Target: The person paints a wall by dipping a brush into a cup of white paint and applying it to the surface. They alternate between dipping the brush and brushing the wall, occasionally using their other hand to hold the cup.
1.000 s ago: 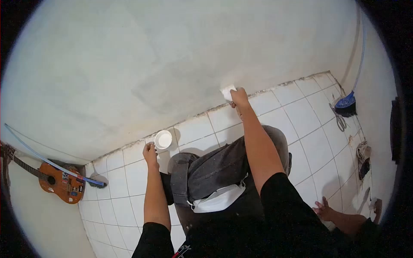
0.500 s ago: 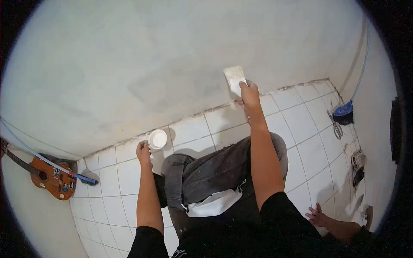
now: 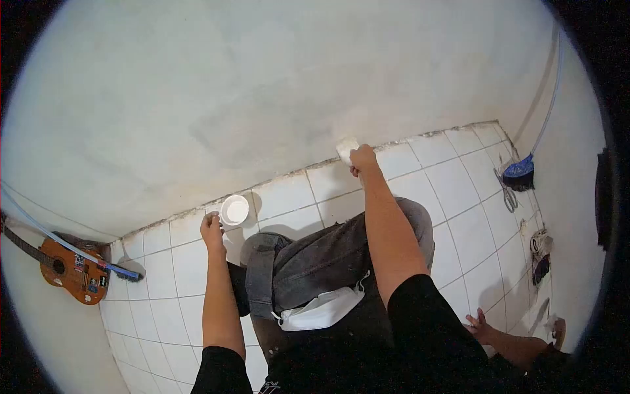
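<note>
My right hand [image 3: 362, 159] grips a wide white paintbrush [image 3: 346, 149] whose bristles press against the bottom of the white wall [image 3: 262, 85], just above the tiled floor [image 3: 459, 197]. My left hand [image 3: 211, 228] holds a small white cup [image 3: 234, 210] by its side, low over the tiles near the wall's base. I crouch with a grey-trousered knee [image 3: 328, 256] between my arms, and a white face mask [image 3: 321, 312] hangs under my chin.
A small guitar [image 3: 69, 272] leans at the left corner beside a blue-headed brush on a long handle [image 3: 125, 272]. A blue broom [image 3: 520, 172] stands at the right wall with scissors [image 3: 508, 194] beside it. Another person's hand [image 3: 479, 326] rests on the tiles at the lower right.
The brush rose up the wall half a second ago and has come back down to the wall's base. My left hand with the cup stayed almost still.
</note>
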A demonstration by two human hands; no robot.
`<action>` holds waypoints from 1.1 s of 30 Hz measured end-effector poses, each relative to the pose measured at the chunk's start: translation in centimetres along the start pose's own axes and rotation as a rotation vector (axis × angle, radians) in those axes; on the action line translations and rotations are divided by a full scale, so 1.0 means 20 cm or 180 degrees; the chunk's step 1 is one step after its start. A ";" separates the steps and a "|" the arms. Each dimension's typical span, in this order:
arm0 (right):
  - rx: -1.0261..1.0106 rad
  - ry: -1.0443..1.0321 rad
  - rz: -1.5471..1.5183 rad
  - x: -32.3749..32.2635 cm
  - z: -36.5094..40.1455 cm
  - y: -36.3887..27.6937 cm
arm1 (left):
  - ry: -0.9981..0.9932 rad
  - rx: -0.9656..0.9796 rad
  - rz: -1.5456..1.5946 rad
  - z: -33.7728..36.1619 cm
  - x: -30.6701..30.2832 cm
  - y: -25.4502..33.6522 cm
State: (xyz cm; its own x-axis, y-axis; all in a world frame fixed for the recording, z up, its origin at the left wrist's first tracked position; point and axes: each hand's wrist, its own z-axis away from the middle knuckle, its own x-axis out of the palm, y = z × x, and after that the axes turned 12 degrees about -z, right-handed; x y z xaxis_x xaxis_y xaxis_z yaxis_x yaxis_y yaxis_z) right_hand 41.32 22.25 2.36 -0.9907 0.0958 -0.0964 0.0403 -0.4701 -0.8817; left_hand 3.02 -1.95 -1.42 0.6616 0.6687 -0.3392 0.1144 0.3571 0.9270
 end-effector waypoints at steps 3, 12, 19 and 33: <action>-0.0094 -0.0244 0.0055 0.01 0.02 0.01 | -0.0015 -0.0038 -0.0008 0.00 -0.01 -0.02; -0.0571 -0.0582 -0.0824 0.02 0.16 -0.15 | 0.0020 0.0044 0.0131 0.01 0.01 0.01; -0.0931 -0.0738 -0.1505 -0.03 0.32 -0.27 | -0.0080 -0.0019 -0.0047 -0.01 -0.01 -0.01; -0.1358 0.0375 -0.1864 -0.24 0.37 -0.39 | 0.0033 -0.0161 0.0328 0.00 0.01 0.02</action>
State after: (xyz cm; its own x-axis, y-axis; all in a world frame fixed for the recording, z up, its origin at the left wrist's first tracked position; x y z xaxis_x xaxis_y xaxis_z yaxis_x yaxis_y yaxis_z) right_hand 44.84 19.02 13.08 -0.8457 0.3317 0.4180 -0.4208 0.0672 -0.9047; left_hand 3.17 -1.59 -1.06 0.6602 0.7102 -0.2445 0.0086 0.3184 0.9479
